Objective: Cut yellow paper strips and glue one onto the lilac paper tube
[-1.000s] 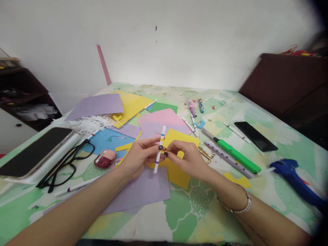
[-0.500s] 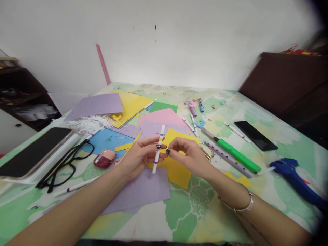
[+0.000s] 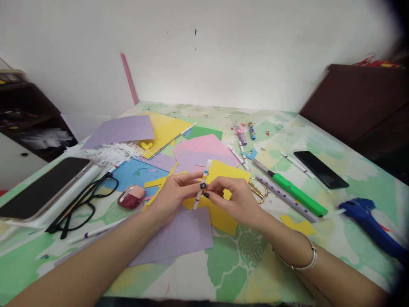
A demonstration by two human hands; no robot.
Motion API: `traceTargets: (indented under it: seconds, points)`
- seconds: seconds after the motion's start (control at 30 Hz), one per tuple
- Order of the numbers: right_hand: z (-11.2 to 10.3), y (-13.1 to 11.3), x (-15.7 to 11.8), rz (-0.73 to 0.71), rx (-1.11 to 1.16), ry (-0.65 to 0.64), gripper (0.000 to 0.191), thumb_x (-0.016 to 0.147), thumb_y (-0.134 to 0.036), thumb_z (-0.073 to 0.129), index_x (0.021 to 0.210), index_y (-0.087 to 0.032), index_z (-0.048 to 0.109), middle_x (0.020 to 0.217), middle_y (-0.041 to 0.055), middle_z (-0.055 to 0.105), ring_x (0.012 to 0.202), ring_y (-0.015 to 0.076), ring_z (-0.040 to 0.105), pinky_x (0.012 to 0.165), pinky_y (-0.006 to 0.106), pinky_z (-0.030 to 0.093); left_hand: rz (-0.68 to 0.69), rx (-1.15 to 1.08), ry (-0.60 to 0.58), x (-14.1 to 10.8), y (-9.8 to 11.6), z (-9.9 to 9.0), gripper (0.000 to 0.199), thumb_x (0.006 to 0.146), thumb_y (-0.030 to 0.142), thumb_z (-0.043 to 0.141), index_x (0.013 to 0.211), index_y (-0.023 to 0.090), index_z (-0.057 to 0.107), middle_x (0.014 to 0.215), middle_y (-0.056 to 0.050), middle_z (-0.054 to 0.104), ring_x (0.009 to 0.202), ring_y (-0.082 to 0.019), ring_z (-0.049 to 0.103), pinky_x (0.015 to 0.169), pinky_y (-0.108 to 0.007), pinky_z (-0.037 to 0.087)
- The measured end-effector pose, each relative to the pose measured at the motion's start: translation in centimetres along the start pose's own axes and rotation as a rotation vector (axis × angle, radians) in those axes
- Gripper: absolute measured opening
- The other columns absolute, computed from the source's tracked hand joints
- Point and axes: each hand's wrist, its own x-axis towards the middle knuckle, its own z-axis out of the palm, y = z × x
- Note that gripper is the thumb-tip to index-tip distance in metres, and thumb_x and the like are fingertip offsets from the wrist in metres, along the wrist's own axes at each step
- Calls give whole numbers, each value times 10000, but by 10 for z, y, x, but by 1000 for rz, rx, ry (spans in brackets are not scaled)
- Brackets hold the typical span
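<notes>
While a hand (image 3: 174,192) grips the stick (image 3: 197,199), bands (image 3: 205,173) show.

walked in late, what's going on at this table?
A person's left hand holds a white stick with coloured bands at a slant above the papers. The right hand is bent with its fingertips close beside the stick; whether it grips anything is too small to tell. Below are a yellow sheet and a purple sheet. To the right lie gold-handled scissors, a green cutter and a blue glue gun.
</notes>
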Motion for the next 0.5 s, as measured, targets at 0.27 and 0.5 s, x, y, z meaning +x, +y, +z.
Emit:
traceTargets:
  seconds: [0.27,0.5]
  points:
    - [-2,3,1,126,53,70,309,879,-390,527,699,-165,641,593,-8,598,548,94,531,525,227,413,-17,-170,140,2,5,2,310,600,151,840,893,163,742,760,-61,767,716,-140,704,712,-223,523]
    - [10,11,1,202,216,-75,315,764,-464,679,907,-183,679,874,53,708,789,167,644,702,306,498,-47,-274,152,1,7,5,284,617,117,818,884,180,742,759,-56,759,693,-144,684,674,-246,523]
